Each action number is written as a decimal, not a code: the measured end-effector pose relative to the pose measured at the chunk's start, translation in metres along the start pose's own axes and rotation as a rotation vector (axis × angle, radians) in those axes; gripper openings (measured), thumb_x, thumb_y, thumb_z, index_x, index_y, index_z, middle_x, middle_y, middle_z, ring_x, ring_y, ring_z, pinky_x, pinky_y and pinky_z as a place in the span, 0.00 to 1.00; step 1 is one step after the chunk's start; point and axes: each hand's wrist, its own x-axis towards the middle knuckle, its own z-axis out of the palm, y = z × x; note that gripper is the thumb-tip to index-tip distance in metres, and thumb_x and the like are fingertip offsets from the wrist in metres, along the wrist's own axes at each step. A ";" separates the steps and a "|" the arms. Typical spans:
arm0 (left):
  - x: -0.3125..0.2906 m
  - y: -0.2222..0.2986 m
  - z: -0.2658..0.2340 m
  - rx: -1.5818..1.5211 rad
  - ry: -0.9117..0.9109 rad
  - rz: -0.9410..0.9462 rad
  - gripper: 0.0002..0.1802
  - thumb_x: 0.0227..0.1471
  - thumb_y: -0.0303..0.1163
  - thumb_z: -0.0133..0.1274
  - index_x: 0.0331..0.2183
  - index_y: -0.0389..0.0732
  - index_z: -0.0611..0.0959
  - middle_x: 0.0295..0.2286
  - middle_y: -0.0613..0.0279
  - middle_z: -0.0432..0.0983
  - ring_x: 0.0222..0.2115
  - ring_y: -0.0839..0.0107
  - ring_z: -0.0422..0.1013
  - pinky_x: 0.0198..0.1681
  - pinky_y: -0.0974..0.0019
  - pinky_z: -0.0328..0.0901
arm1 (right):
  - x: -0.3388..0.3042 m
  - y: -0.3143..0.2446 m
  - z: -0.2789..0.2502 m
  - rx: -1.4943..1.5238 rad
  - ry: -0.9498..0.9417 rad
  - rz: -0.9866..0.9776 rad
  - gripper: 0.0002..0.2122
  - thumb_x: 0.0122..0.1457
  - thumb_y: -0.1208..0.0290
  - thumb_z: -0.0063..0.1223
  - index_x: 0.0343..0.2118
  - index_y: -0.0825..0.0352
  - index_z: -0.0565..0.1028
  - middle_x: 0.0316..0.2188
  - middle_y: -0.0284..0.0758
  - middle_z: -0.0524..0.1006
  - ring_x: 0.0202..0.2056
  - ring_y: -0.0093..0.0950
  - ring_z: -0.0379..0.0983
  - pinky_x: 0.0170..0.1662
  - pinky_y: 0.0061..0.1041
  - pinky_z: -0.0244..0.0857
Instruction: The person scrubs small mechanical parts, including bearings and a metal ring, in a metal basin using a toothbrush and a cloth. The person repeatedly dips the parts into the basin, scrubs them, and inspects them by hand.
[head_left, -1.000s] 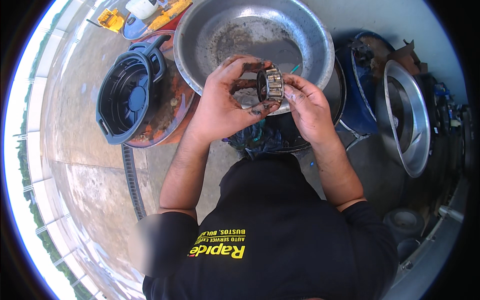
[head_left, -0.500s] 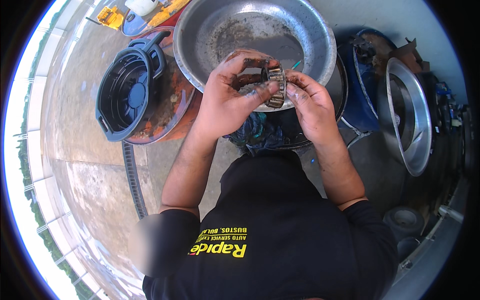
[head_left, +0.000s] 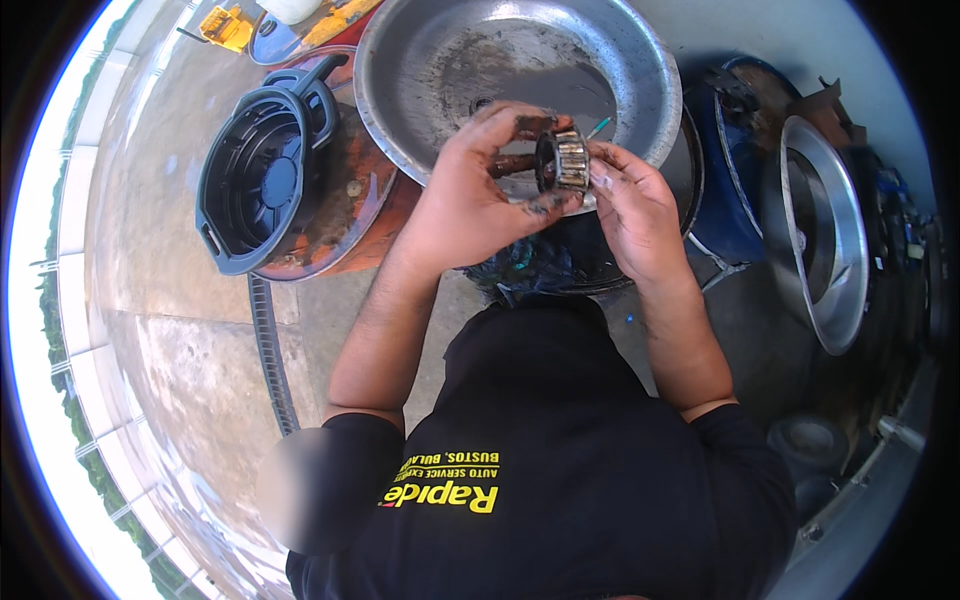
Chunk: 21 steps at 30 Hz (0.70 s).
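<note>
Between my hands is a greasy roller bearing [head_left: 571,162], a ring of metal rollers held up over the near rim of a wide metal basin [head_left: 375,118]. My left hand [head_left: 480,190] grips it from the left, thumb below and blackened fingers above. On the bearing's right side, the fingertips of my right hand [head_left: 638,205] press against its rollers. Dark, wet dirt covers the basin's bottom. A thin green-tipped stick [head_left: 599,128] shows just behind the bearing, inside the basin.
A black drain pan [head_left: 215,235] rests on an orange drum [head_left: 350,225] at the left. Right of the basin stands a blue drum [head_left: 728,205], with another metal basin [head_left: 850,230] tilted beyond it. Dark crumpled plastic [head_left: 520,265] hangs below my hands. A floor grate [head_left: 268,345] runs at left.
The bearing has turned so its open centre shows more on the left side. Both hands have shifted slightly right and kept their hold.
</note>
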 end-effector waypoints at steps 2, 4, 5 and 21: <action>-0.002 -0.001 0.004 0.010 -0.037 -0.086 0.41 0.49 0.19 0.75 0.63 0.36 0.76 0.52 0.60 0.82 0.52 0.74 0.79 0.58 0.65 0.75 | 0.000 0.001 -0.003 0.000 0.017 0.014 0.11 0.75 0.73 0.50 0.51 0.74 0.79 0.46 0.31 0.83 0.48 0.18 0.77 0.57 0.22 0.69; -0.003 -0.005 0.009 0.022 -0.036 -0.087 0.41 0.49 0.21 0.75 0.63 0.34 0.77 0.55 0.57 0.79 0.52 0.72 0.79 0.57 0.64 0.77 | -0.003 0.007 -0.013 -0.028 0.019 0.011 0.11 0.75 0.73 0.50 0.52 0.74 0.79 0.46 0.31 0.82 0.49 0.19 0.76 0.57 0.22 0.68; -0.004 -0.007 0.011 0.075 -0.036 -0.032 0.41 0.48 0.21 0.75 0.62 0.34 0.77 0.56 0.55 0.78 0.52 0.71 0.80 0.56 0.64 0.77 | -0.004 0.012 -0.021 0.001 0.024 0.025 0.12 0.75 0.73 0.50 0.53 0.75 0.78 0.47 0.33 0.82 0.50 0.20 0.76 0.58 0.24 0.68; 0.114 -0.140 -0.063 1.070 -0.181 -0.251 0.29 0.53 0.43 0.69 0.52 0.36 0.85 0.47 0.42 0.86 0.51 0.46 0.81 0.56 0.49 0.74 | -0.027 0.013 -0.080 0.222 0.109 -0.017 0.14 0.75 0.70 0.50 0.54 0.76 0.78 0.48 0.40 0.85 0.50 0.27 0.80 0.59 0.29 0.69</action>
